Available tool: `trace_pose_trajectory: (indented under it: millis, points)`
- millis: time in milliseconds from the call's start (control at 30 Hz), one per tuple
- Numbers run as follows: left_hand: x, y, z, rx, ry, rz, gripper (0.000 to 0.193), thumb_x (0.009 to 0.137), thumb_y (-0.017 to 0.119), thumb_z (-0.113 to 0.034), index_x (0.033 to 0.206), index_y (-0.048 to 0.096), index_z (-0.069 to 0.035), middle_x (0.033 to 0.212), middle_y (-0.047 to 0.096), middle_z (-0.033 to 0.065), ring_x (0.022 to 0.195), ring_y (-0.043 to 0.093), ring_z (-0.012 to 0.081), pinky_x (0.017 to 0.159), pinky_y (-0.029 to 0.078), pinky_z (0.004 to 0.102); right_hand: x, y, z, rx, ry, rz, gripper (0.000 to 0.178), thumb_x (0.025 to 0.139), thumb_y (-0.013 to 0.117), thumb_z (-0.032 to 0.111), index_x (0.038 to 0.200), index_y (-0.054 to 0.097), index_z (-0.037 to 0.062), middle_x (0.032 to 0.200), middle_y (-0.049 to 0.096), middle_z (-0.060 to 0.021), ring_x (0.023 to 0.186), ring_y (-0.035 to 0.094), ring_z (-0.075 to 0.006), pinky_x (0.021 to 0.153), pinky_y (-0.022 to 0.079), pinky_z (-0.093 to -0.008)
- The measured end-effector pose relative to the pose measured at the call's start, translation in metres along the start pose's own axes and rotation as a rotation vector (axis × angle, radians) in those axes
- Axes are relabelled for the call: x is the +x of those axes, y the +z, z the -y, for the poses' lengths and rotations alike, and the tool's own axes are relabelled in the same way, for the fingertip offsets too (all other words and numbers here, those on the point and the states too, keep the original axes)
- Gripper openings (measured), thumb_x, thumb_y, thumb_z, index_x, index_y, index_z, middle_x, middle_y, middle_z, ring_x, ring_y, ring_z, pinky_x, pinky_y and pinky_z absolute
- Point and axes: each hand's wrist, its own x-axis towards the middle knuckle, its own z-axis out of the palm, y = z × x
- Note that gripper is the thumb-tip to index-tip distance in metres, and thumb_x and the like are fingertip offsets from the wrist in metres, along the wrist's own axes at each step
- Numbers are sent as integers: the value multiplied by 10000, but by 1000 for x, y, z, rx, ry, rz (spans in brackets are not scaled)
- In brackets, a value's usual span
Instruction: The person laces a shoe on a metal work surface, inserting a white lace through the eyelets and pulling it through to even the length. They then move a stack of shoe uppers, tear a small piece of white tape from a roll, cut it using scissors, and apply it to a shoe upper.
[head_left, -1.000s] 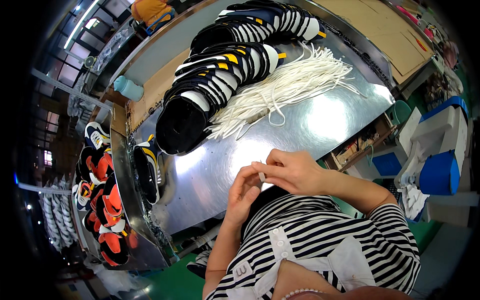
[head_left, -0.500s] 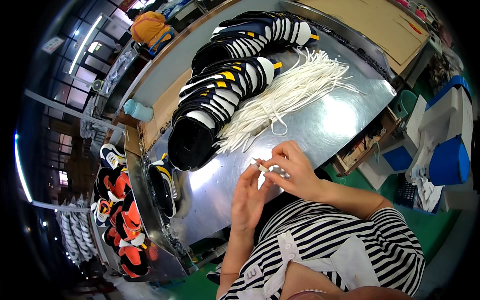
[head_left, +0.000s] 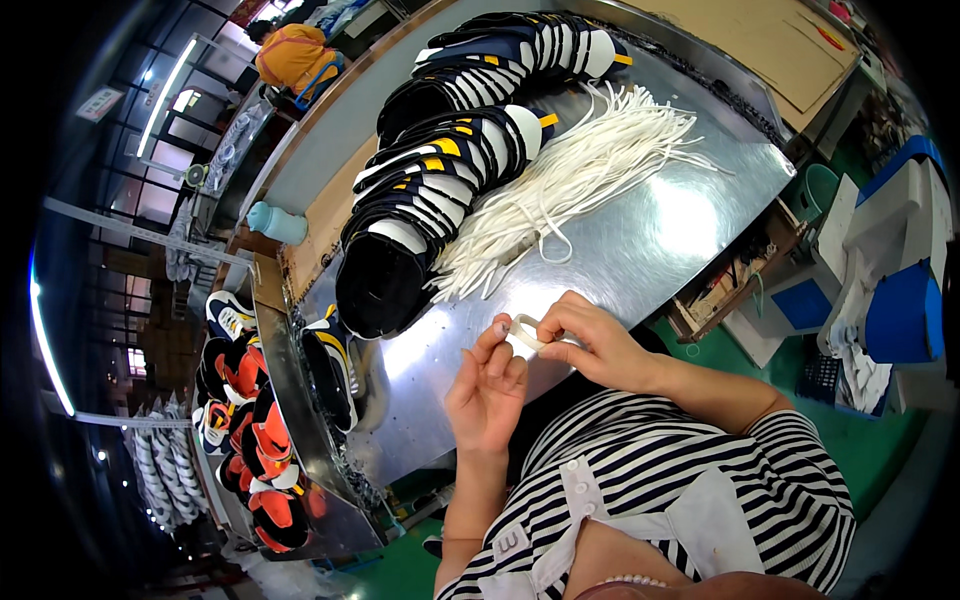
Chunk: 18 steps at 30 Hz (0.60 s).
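Observation:
My right hand (head_left: pixel 600 348) pinches a narrow white band (head_left: pixel 524 345) between thumb and fingers, and the band bows into a loop. Whether it is tape or some other strip I cannot make out. Beside it my left hand (head_left: pixel 486 390) is raised, its index fingertip at the loop's left edge and the other fingers loosely bent. Both hands are above the table's near edge. Beyond them lies a bundle of white shoelaces (head_left: pixel 560 195). Left of the laces curves a nested row of black, white and yellow shoe uppers (head_left: pixel 420 190), with a second row (head_left: pixel 510 65) behind.
A single shoe upper (head_left: pixel 328 365) lies by the left rim of the metal table (head_left: pixel 640 245). Red and black uppers (head_left: pixel 265 440) fill a lower trough. A light blue bottle (head_left: pixel 277 222) stands at the far left. Blue and white bins (head_left: pixel 900 315) are at right; a person (head_left: pixel 298 58) sits far off.
The small pale piece between my hands now shows as a larger loop. My left hand has drawn slightly left, its fingers more curled. My right hand keeps its pinch.

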Motion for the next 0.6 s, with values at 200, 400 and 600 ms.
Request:
trace_pose_trajectory:
  millis: [200, 400, 600]
  points:
    - [11, 4, -21, -309, 46, -7, 664, 971, 575, -342, 1327, 353, 172, 1145, 576, 117, 713, 432, 89, 651, 341, 244, -14, -5, -8, -7, -283, 12, 127, 832, 684, 92, 922, 605, 48, 923, 611, -63, 883, 526, -252, 786, 440, -346]
    - [18, 1, -13, 2, 19, 122, 836, 961, 471, -552, 1395, 342, 151, 1437, 465, 164, 702, 419, 121, 667, 337, 270, -13, -13, 0, 60, 76, 40, 231, 851, 705, 238, 956, 620, 50, 858, 615, -62, 858, 539, -241, 767, 443, -334]
    - [23, 9, -16, 158, 92, 87, 791, 983, 451, -526, 1413, 346, 129, 1457, 458, 132, 710, 402, 121, 693, 334, 273, 9, -11, -7, -156, 52, 27, 218, 870, 688, 249, 852, 654, 35, 832, 597, -65, 857, 531, -234, 753, 432, -340]
